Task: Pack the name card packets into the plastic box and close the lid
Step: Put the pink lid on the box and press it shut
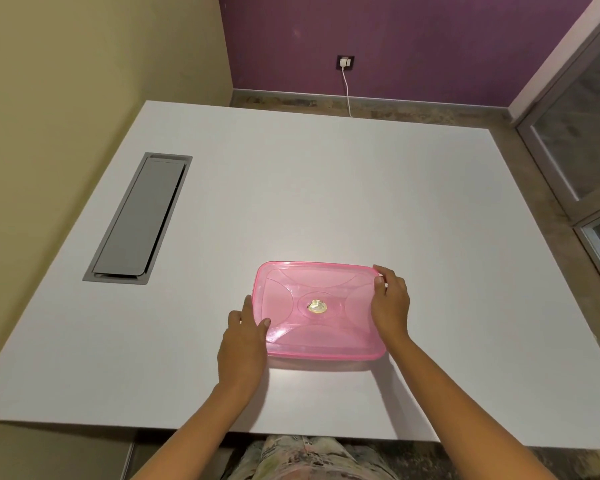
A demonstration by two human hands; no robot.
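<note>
**Both hands on the lidded pink box, near edge of table**

The pink translucent plastic box [317,311] sits flat on the white table [326,188], toward the near edge and a little right of centre. Its lid [291,282] is on; a small pale sticker [317,306] marks the lid's middle. The contents cannot be made out through the tinted plastic, and no name card packets lie loose on the table.

The left hand [245,344] rests against the box's left short side, thumb tip on the lid near the front-left corner, fingers alongside the wall. The right hand [390,303] grasps the right short side near the far-right corner, thumb on the lid's rim, fingers curled over the edge. Both hands press on the box, one at each end.

Surroundings: a grey cable hatch [139,220] is set into the tabletop far to the left, well apart from the box. Beyond the table, a white cable [347,91] runs down from a wall socket [345,62] on the purple wall [430,46]. A glazed door frame [575,140] stands at right. Nothing lies between the hands and the box.
</note>
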